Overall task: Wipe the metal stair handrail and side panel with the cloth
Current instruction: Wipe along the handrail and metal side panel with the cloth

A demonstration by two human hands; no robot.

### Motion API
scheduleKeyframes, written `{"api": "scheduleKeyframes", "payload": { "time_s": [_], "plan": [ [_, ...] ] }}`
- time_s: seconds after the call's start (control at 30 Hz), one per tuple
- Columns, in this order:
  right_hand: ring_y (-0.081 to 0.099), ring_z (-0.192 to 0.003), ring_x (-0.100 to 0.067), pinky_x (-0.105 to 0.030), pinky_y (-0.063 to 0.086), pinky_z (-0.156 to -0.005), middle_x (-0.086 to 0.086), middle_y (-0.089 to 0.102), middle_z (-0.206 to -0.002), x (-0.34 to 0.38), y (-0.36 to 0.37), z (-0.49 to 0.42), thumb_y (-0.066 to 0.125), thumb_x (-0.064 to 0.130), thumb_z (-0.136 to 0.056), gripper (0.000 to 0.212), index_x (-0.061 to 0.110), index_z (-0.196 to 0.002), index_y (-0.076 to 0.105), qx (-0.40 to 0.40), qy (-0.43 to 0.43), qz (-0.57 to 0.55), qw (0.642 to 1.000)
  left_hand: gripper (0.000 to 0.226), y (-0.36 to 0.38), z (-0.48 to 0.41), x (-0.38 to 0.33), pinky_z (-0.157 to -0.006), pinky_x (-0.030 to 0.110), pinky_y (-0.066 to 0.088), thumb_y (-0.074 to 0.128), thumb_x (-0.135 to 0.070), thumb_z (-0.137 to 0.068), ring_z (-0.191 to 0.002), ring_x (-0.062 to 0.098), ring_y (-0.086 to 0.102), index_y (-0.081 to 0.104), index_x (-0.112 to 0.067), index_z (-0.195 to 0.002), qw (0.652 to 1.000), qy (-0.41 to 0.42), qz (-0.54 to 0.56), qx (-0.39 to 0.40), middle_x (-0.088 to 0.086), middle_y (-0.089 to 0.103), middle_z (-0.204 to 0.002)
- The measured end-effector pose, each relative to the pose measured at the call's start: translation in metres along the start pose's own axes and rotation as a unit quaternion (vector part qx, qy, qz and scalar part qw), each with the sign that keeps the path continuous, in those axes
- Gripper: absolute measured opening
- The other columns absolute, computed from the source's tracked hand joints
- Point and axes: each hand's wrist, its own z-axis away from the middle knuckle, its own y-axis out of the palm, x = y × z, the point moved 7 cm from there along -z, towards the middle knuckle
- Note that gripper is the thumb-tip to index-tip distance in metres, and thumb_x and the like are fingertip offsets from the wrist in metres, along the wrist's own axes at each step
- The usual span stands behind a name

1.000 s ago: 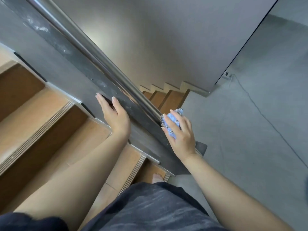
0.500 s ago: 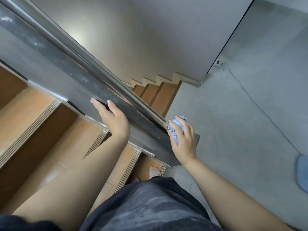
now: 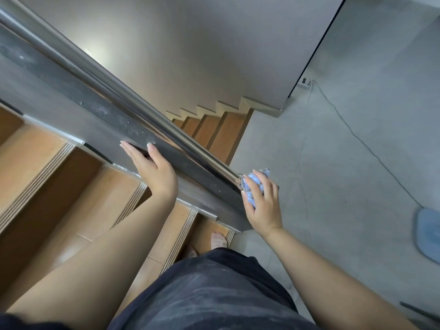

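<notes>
A shiny metal handrail slopes down from the upper left to the middle of the view, above a dark grey side panel. My right hand presses a bunched blue cloth with a black-and-white edge against the lower end of the rail and panel. My left hand rests flat against the stair-side face of the panel, fingers straight and together, holding nothing.
Brown stair treads with ribbed nosing descend on the left; my feet stand on a low step. A grey tiled floor lies to the right with a thin white cable, a wall socket and a pale blue mat.
My right hand slid the cloth down the rail to its lower end. The view moved down the stairs, and my left hand followed along the panel.
</notes>
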Motion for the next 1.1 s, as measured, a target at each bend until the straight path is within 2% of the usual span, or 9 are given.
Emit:
{"api": "scheduleKeyframes", "payload": {
  "time_s": [0.13, 0.3, 0.4, 0.53, 0.67, 0.9, 1.03, 1.1],
  "plan": [
    [0.042, -0.118, -0.028, -0.042, 0.05, -0.092, -0.007, 0.045, -0.136, -0.023, 0.002, 0.015, 0.045, 0.032, -0.092, 0.039, 0.021, -0.128, 0.052, 0.021, 0.035, -0.003, 0.999, 0.062, -0.003, 0.001, -0.002, -0.097, -0.011, -0.002, 0.031, -0.03, -0.103, -0.152, 0.011, 0.003, 0.003, -0.012, -0.156, 1.0, 0.003, -0.004, 0.003, 0.001, 0.004, -0.166],
    [0.038, -0.119, -0.025, -0.045, 0.049, -0.094, -0.005, 0.04, -0.137, -0.04, 0.003, 0.03, 0.039, 0.036, -0.092, 0.041, 0.022, -0.13, 0.047, 0.038, 0.067, -0.015, 0.997, 0.059, -0.012, -0.007, -0.011, -0.114, 0.011, 0.003, 0.029, -0.028, -0.104, -0.152, 0.012, 0.005, 0.007, -0.009, -0.155, 1.0, 0.013, -0.017, -0.012, 0.003, 0.008, -0.166],
    [0.038, -0.119, -0.025, -0.046, 0.049, -0.094, -0.002, 0.038, -0.137, -0.039, 0.001, 0.028, 0.038, 0.037, -0.093, 0.04, 0.021, -0.128, 0.048, 0.029, 0.074, -0.026, 0.996, 0.058, -0.017, -0.016, -0.02, -0.116, 0.014, 0.005, 0.029, -0.026, -0.104, -0.152, 0.013, 0.008, 0.009, -0.008, -0.155, 0.999, 0.022, -0.019, -0.025, 0.004, 0.01, -0.165],
    [0.042, -0.117, -0.027, -0.045, 0.049, -0.092, -0.003, 0.04, -0.136, -0.007, -0.004, -0.002, 0.043, 0.034, -0.094, 0.035, 0.023, -0.127, 0.047, 0.003, 0.021, -0.048, 0.999, 0.057, -0.025, -0.028, -0.03, -0.121, 0.021, 0.008, 0.029, -0.025, -0.104, -0.152, 0.015, 0.011, 0.01, -0.006, -0.155, 0.999, 0.032, -0.014, -0.038, 0.006, 0.013, -0.165],
    [0.045, -0.116, -0.025, -0.029, 0.047, -0.09, -0.005, 0.041, -0.136, 0.041, -0.01, -0.043, 0.044, 0.035, -0.095, 0.036, 0.023, -0.129, 0.046, -0.025, -0.053, -0.073, 0.996, 0.057, -0.029, -0.036, -0.036, -0.118, 0.017, 0.007, 0.029, -0.026, -0.104, -0.152, 0.014, 0.01, 0.011, -0.007, -0.155, 0.998, 0.037, -0.001, -0.045, 0.005, 0.012, -0.165],
    [0.042, -0.121, -0.025, -0.027, 0.049, -0.093, -0.006, 0.036, -0.136, 0.121, -0.02, -0.111, 0.056, 0.024, -0.09, 0.042, 0.02, -0.13, 0.044, -0.052, -0.15, -0.138, 0.978, 0.057, -0.039, -0.049, -0.047, -0.121, 0.021, 0.008, 0.03, -0.028, -0.104, -0.152, 0.012, 0.01, 0.012, -0.01, -0.155, 0.998, 0.043, 0.0, -0.046, 0.002, 0.013, -0.165],
    [0.049, -0.117, -0.03, -0.012, 0.03, -0.103, -0.015, 0.05, -0.131, 0.157, -0.03, -0.146, 0.05, 0.029, -0.092, 0.036, 0.014, -0.124, 0.053, -0.072, -0.167, -0.161, 0.97, 0.06, -0.047, -0.062, -0.056, -0.121, 0.021, 0.006, 0.032, -0.029, -0.104, -0.152, 0.012, 0.007, 0.009, -0.01, -0.156, 0.998, 0.049, 0.006, -0.029, 0.002, 0.009, -0.166],
    [0.051, -0.116, -0.032, -0.015, 0.029, -0.104, -0.017, 0.053, -0.128, 0.179, -0.035, -0.161, 0.049, 0.028, -0.092, 0.035, 0.012, -0.123, 0.055, -0.079, -0.185, -0.162, 0.966, 0.06, -0.05, -0.069, -0.062, -0.122, 0.024, 0.006, 0.032, -0.028, -0.104, -0.152, 0.012, 0.006, 0.009, -0.01, -0.156, 0.998, 0.056, 0.008, -0.025, 0.002, 0.009, -0.166]
  ]
}}
